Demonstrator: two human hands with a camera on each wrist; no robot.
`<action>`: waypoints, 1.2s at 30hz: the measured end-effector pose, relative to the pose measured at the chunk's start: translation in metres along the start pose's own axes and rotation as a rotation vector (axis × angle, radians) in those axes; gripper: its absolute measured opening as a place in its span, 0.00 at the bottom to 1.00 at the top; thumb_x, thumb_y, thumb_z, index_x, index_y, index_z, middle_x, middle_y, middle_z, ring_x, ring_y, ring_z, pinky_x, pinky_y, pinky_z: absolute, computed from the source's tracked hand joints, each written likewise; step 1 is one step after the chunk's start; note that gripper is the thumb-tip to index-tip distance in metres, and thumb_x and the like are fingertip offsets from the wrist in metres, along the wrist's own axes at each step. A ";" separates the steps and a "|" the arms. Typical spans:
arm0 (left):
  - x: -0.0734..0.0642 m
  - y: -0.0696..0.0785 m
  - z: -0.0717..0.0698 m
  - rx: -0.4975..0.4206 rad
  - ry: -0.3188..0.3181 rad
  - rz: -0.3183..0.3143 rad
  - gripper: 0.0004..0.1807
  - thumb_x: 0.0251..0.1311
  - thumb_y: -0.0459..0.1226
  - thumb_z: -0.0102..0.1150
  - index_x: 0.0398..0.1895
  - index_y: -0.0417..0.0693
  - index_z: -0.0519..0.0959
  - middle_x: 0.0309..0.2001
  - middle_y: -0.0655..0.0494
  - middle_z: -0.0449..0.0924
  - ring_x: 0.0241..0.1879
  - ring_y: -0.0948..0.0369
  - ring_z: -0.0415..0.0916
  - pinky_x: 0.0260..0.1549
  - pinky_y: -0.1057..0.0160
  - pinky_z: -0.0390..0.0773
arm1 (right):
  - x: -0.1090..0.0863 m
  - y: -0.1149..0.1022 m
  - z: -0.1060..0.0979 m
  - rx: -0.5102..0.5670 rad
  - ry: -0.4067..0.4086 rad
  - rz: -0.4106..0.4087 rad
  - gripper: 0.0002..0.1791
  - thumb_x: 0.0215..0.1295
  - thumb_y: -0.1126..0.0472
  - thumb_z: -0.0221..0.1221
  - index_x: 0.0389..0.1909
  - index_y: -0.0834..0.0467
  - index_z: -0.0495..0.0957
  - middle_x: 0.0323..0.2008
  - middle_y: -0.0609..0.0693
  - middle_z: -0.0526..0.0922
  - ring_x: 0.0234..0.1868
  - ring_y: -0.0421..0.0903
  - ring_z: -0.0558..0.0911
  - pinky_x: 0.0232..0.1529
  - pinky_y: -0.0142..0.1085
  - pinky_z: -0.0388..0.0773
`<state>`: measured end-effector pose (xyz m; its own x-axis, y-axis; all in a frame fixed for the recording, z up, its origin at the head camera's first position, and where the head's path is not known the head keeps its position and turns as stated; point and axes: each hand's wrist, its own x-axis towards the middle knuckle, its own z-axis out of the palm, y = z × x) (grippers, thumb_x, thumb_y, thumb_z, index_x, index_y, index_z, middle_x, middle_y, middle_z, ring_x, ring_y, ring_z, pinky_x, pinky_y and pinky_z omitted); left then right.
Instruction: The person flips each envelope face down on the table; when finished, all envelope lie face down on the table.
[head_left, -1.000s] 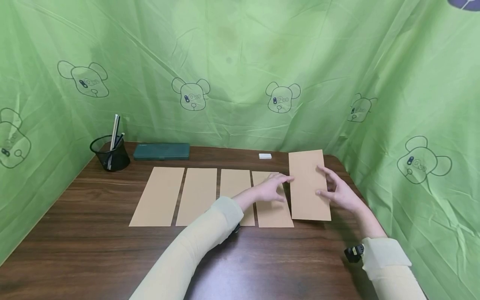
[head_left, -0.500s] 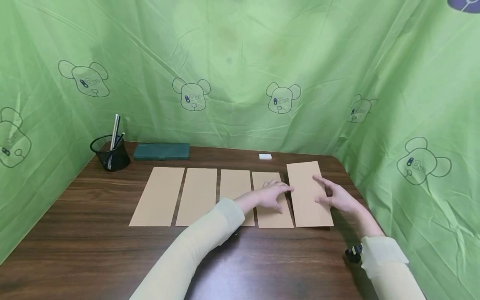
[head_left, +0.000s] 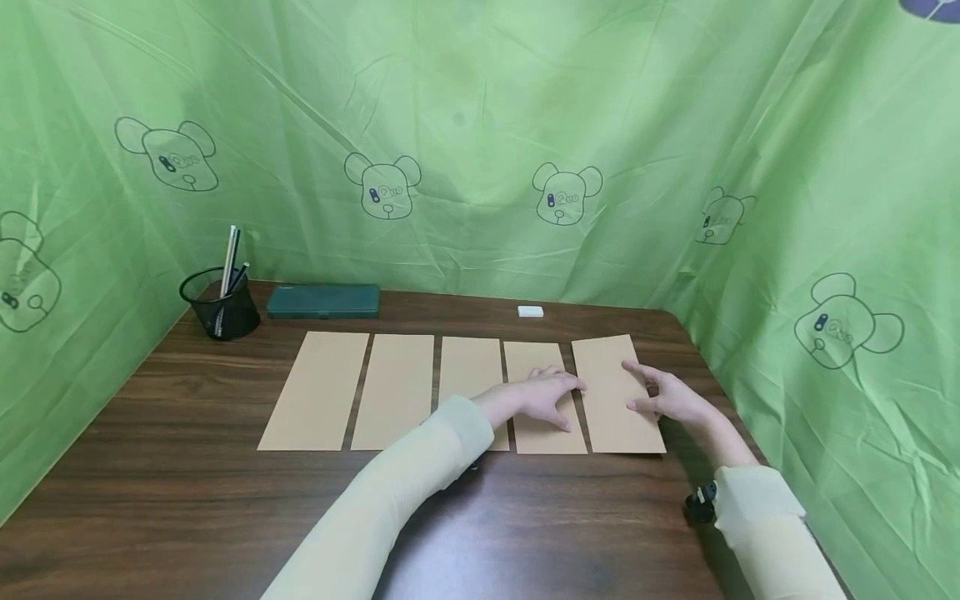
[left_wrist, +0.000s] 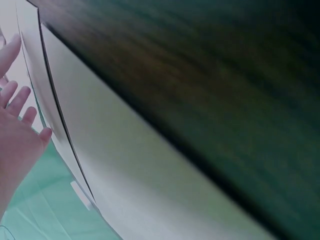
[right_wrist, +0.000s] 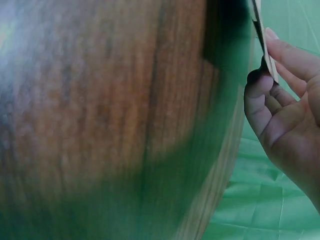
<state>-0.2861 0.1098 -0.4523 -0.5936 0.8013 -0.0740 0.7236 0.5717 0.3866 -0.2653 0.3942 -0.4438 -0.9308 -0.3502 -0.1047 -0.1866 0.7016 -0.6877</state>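
A tan rectangular card (head_left: 617, 400) lies at the right end of a row, slightly tilted, its front edge casting a thin shadow on the table. My right hand (head_left: 678, 398) pinches its right edge, thumb and index finger on its face; in the right wrist view this hand (right_wrist: 295, 110) has the thin card (right_wrist: 270, 60) between thumb and fingers. My left hand (head_left: 542, 395) reaches over the neighbouring card (head_left: 547, 437), a fingertip at the right card's left edge. Its fingers look loose and spread in the left wrist view, where the hand (left_wrist: 22, 130) is partly cut off.
More matching cards, among them one at the far left (head_left: 315, 392), lie side by side with narrow gaps. Behind them are a black mesh pen cup (head_left: 222, 312), a dark green case (head_left: 323, 302) and a white eraser (head_left: 530, 312). Green cloth (head_left: 465, 125) surrounds the wooden table (head_left: 187, 517).
The right-hand card has come down from a raised position into line with the row's front edge. Both hands have moved down with it toward the table; the other cards stay put.
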 end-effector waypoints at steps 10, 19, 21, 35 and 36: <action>-0.005 0.003 -0.002 -0.012 -0.031 -0.009 0.37 0.52 0.51 0.66 0.66 0.58 0.65 0.68 0.66 0.62 0.68 0.60 0.52 0.66 0.51 0.52 | 0.010 0.004 0.006 -0.169 0.034 0.002 0.39 0.55 0.56 0.67 0.66 0.62 0.64 0.32 0.56 0.69 0.26 0.44 0.68 0.25 0.35 0.68; -0.007 -0.001 -0.010 -0.029 0.011 -0.014 0.40 0.54 0.51 0.65 0.69 0.57 0.60 0.69 0.62 0.60 0.69 0.59 0.49 0.66 0.49 0.51 | 0.016 0.006 0.005 -0.281 0.052 0.057 0.34 0.56 0.52 0.67 0.61 0.62 0.71 0.41 0.57 0.70 0.37 0.50 0.68 0.33 0.37 0.65; -0.011 -0.001 -0.017 -0.043 0.032 -0.012 0.39 0.56 0.50 0.63 0.70 0.56 0.59 0.70 0.61 0.59 0.71 0.56 0.48 0.67 0.47 0.49 | 0.016 0.004 0.004 -0.297 0.047 0.054 0.33 0.55 0.52 0.67 0.60 0.63 0.72 0.40 0.57 0.70 0.37 0.50 0.68 0.33 0.37 0.66; -0.080 -0.011 -0.088 0.106 0.269 -0.046 0.41 0.58 0.55 0.58 0.72 0.56 0.55 0.70 0.56 0.57 0.70 0.53 0.49 0.65 0.47 0.53 | -0.002 -0.057 -0.013 -0.439 0.178 -0.112 0.24 0.63 0.56 0.61 0.57 0.62 0.74 0.46 0.62 0.76 0.36 0.50 0.76 0.37 0.42 0.72; -0.088 -0.012 -0.093 0.130 0.296 -0.054 0.42 0.58 0.57 0.57 0.73 0.56 0.53 0.70 0.55 0.57 0.70 0.53 0.50 0.65 0.47 0.54 | -0.004 -0.063 -0.013 -0.446 0.188 -0.123 0.24 0.63 0.56 0.60 0.57 0.62 0.74 0.46 0.61 0.76 0.36 0.51 0.75 0.37 0.43 0.72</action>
